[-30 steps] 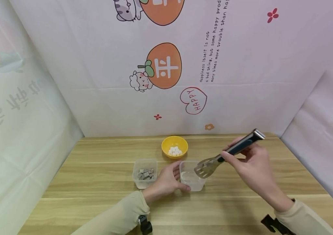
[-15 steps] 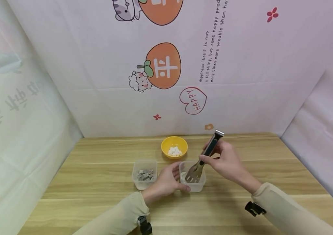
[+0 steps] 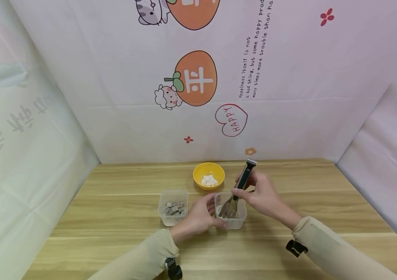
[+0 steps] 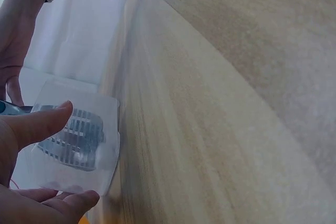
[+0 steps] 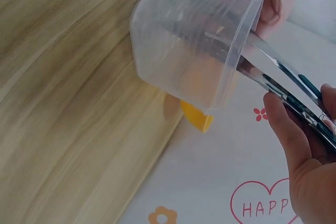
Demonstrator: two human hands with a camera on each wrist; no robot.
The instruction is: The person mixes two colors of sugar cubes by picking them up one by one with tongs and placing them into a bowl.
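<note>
My right hand (image 3: 263,196) holds metal serving tongs (image 3: 243,181) with dark grips, handle end up and slotted heads down inside a clear plastic container (image 3: 238,223). In the right wrist view the two arms of the tongs (image 5: 281,85) stand a little apart. Around the left side of that container my left hand (image 3: 200,216) is set, thumb at the near wall and fingers at the far side. The left wrist view shows the slotted heads (image 4: 76,137) through the translucent wall. What lies between them is hidden.
Left of my left hand stands a second plastic container (image 3: 165,219) with several grey cubes (image 3: 174,209). A yellow bowl (image 3: 198,173) of small white pieces (image 3: 208,181) sits behind. Printed white sheeting (image 3: 132,132) rises at the table's back edge.
My right hand has moved left with the tongs, from above the right rim to inside the container, and the tongs have turned more upright. The left hand stays at the container.
</note>
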